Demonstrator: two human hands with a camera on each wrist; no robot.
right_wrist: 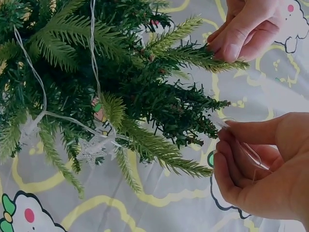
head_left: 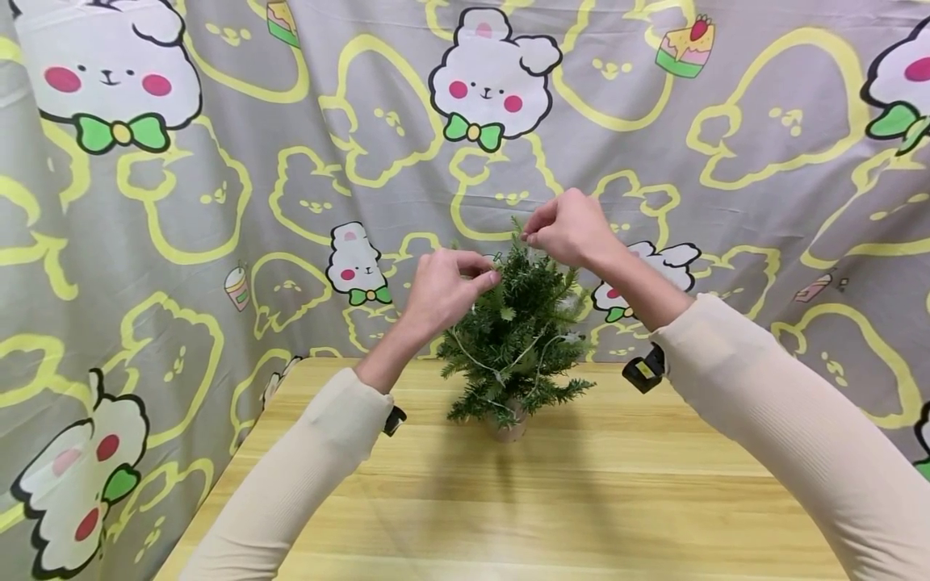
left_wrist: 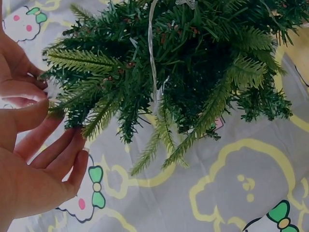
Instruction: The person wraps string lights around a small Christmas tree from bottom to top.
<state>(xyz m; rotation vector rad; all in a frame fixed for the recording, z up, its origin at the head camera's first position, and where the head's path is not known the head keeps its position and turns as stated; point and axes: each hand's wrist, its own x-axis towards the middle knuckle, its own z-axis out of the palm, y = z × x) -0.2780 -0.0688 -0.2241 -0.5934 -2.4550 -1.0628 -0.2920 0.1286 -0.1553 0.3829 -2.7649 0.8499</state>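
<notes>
A small artificial Christmas tree (head_left: 508, 323) stands upright in a pot (head_left: 508, 424) on the wooden table. Near its top left, my left hand (head_left: 450, 286) pinches the tip of a green branch (right_wrist: 193, 57) between thumb and fingers. My right hand (head_left: 574, 230) is raised beside the treetop. Between its thumb and forefinger it holds a thin clear wire of the string lights (right_wrist: 251, 157), part of which trails over the palm. More of this wire (left_wrist: 152, 53) winds around the tree, with clear star-shaped lights (right_wrist: 94, 147) hanging among the branches.
The light wooden table (head_left: 581, 500) extends in front of the tree. Behind it and along the left hangs a grey curtain (head_left: 392, 194) with cartoon animals. A dark wrist camera (head_left: 645, 369) hangs under the right sleeve, another (head_left: 394, 420) under the left.
</notes>
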